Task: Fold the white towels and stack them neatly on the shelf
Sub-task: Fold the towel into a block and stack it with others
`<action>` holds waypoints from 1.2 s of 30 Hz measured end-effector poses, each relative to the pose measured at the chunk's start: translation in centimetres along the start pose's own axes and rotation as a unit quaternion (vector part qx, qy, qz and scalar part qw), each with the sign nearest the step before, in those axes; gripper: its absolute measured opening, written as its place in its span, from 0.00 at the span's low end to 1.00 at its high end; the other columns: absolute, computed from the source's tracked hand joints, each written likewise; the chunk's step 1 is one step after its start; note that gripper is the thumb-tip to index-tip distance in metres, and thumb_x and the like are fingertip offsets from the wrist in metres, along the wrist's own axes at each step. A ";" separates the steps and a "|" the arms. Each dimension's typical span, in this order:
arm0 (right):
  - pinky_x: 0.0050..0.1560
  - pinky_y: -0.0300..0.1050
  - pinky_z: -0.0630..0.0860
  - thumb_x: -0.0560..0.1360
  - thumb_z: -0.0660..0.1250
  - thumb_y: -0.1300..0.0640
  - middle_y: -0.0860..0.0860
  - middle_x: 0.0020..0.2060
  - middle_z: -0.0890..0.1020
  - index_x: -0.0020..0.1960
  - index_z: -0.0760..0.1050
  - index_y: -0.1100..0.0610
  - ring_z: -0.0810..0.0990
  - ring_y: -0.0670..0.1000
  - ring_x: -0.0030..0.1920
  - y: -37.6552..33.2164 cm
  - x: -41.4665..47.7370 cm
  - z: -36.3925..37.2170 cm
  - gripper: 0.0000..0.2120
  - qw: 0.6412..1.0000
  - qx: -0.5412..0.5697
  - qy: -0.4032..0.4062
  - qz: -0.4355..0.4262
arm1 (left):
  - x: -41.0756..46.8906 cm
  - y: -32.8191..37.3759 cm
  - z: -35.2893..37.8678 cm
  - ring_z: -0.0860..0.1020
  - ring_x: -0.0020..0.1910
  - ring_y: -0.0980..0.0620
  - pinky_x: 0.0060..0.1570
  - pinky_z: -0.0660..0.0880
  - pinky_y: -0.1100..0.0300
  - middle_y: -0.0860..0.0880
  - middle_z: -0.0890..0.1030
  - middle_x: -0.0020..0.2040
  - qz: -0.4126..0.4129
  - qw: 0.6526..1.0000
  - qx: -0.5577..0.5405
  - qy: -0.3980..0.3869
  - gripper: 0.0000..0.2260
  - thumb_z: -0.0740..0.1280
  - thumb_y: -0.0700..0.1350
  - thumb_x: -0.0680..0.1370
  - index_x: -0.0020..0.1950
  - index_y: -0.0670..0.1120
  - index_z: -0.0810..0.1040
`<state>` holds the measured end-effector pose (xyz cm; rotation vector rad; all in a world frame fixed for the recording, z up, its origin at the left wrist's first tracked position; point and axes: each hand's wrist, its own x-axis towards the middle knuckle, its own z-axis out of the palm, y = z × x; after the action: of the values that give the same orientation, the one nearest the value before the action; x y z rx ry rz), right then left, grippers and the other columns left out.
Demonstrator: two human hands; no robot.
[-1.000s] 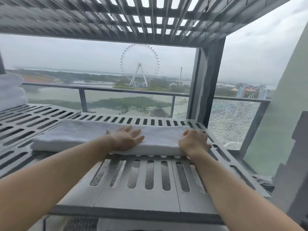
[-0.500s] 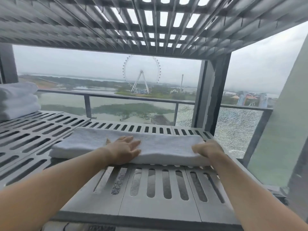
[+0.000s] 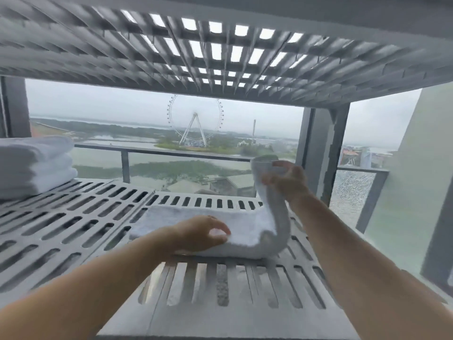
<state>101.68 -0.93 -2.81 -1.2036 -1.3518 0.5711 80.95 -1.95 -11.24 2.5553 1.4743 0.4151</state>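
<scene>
White towel [image 3: 245,224] on the slotted grey shelf [image 3: 73,229], one end lifted.
Its folded body lies flat across the shelf's middle. Its right end curves upward, gripped between the thumb and curled fingers of the right hand [image 3: 285,181] above the shelf. The left hand [image 3: 201,233] rests on the towel's near edge, fingers arched toward the thumb; blur hides whether it pinches the cloth. A stack of folded towels [image 3: 34,165] sits at the shelf's far left, and a Ferris wheel [image 3: 195,119] stands beyond the railing.
</scene>
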 end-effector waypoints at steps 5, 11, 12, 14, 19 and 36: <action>0.40 0.40 0.76 0.63 0.74 0.50 0.44 0.40 0.82 0.52 0.74 0.48 0.81 0.46 0.40 -2.4 -3.6 8.6 0.19 0.985 -0.083 -0.054 -0.141 | -3.2 -4.8 -3.0 0.77 0.55 0.49 0.48 0.70 0.61 0.47 0.80 0.57 -0.085 0.938 -0.328 0.070 0.17 0.52 0.54 0.81 0.58 0.48 0.76; 0.50 0.45 0.77 0.68 0.71 0.56 0.51 0.55 0.81 0.67 0.65 0.52 0.80 0.53 0.52 -0.6 -6.3 15.1 0.30 0.903 -0.257 -0.158 -0.306 | -3.6 -7.9 -6.3 0.83 0.45 0.46 0.40 0.79 0.57 0.42 0.81 0.54 -0.178 0.709 -0.681 0.052 0.26 0.70 0.61 0.68 0.57 0.45 0.76; 0.52 0.48 0.78 0.68 0.71 0.56 0.52 0.57 0.80 0.67 0.64 0.53 0.80 0.54 0.53 0.0 -6.5 15.2 0.30 0.896 -0.266 -0.177 -0.309 | -3.5 -7.9 -6.3 0.83 0.43 0.47 0.38 0.80 0.58 0.42 0.82 0.51 -0.193 0.717 -0.669 0.043 0.23 0.73 0.54 0.67 0.57 0.45 0.76; 0.49 0.49 0.79 0.67 0.73 0.52 0.53 0.56 0.80 0.65 0.64 0.54 0.81 0.55 0.51 1.2 -6.6 14.5 0.30 0.879 -0.302 -0.186 -0.318 | -3.0 -7.8 -6.0 0.83 0.38 0.49 0.36 0.80 0.60 0.43 0.83 0.42 -0.202 0.723 -0.660 0.025 0.17 0.74 0.43 0.66 0.52 0.43 0.76; 0.44 0.47 0.78 0.58 0.77 0.53 0.51 0.50 0.82 0.61 0.69 0.54 0.82 0.55 0.46 4.3 -7.0 10.5 0.34 0.823 -0.427 -0.068 -0.369 | -1.2 -7.5 -4.9 0.78 0.39 0.50 0.26 0.75 0.64 0.42 0.77 0.48 -0.228 0.736 -0.628 0.111 0.07 0.66 0.37 0.75 0.53 0.40 0.74; 0.44 0.45 0.74 0.66 0.70 0.54 0.51 0.55 0.75 0.63 0.65 0.52 0.78 0.55 0.49 6.2 -6.5 10.3 0.27 0.895 -0.426 0.021 -0.130 | -1.8 -7.0 -7.5 0.77 0.46 0.48 0.37 0.80 0.59 0.42 0.73 0.58 -0.177 0.696 -0.673 0.176 0.30 0.69 0.33 0.72 0.68 0.55 0.64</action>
<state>92.70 -1.29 -13.09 -1.6606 -1.7583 -0.2969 71.95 -0.01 -6.34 1.0070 0.9754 1.3265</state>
